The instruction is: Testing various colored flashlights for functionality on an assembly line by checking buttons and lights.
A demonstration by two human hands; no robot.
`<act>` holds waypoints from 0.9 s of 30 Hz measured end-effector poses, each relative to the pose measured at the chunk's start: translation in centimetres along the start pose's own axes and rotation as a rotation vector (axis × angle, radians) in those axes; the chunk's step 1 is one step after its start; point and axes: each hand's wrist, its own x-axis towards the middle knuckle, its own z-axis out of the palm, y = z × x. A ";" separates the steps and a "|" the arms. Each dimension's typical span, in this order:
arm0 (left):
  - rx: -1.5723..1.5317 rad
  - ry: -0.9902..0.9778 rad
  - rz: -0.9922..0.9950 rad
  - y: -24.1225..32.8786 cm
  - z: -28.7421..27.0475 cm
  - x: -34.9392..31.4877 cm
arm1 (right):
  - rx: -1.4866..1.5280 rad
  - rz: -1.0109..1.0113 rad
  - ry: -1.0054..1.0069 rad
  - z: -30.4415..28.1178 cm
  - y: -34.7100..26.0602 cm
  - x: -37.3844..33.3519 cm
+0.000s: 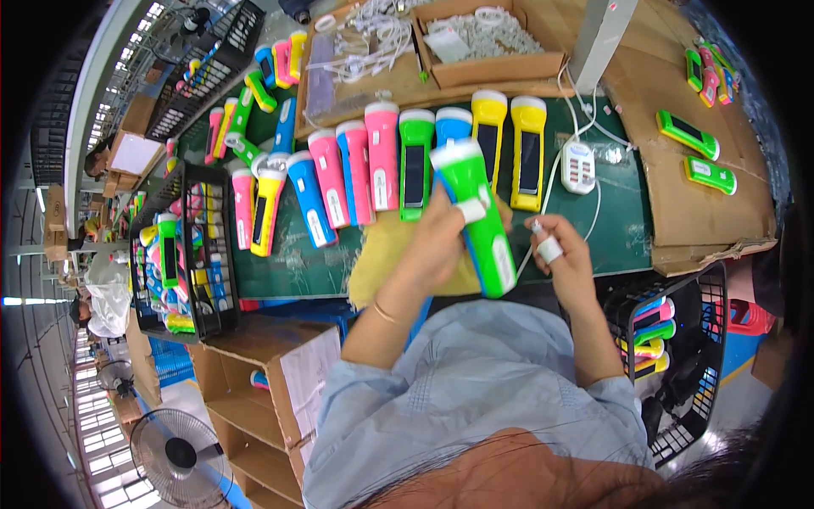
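My left hand (441, 233) is closed around a green flashlight (490, 246) with a white head and a blue side strip. The flashlight is tilted, head up, over the near edge of the green table. A white wrap shows on that hand's thumb. To its right, my right hand (566, 259) pinches a small white cable plug (537, 227), apart from the flashlight. A white band circles one of its fingers. Beyond my hands stands a row of pink, blue, green and yellow flashlights, among them a yellow flashlight (528, 153) with a dark panel. Beneath my left forearm lies a yellow cloth (373, 259).
A white multi-port charger (578, 167) with cables is at the right. Behind the row stands a cardboard box (500, 75) of small white parts. Black crates of flashlights flank me, a left crate (222, 288) and a right crate (719, 339). Cardboard shelves (246, 373) stand at lower left.
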 end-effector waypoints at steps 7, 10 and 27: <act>1.094 0.553 0.536 4.7 -2.4 5.2 | -0.136 -0.150 -0.098 0.3 -2.5 2.0; 1.202 0.636 0.535 4.9 -2.1 5.3 | -0.026 -0.135 -0.098 0.9 -2.1 2.5; 0.112 0.236 0.032 1.2 -1.7 0.6 | -0.766 -0.801 -0.208 4.0 -5.7 4.1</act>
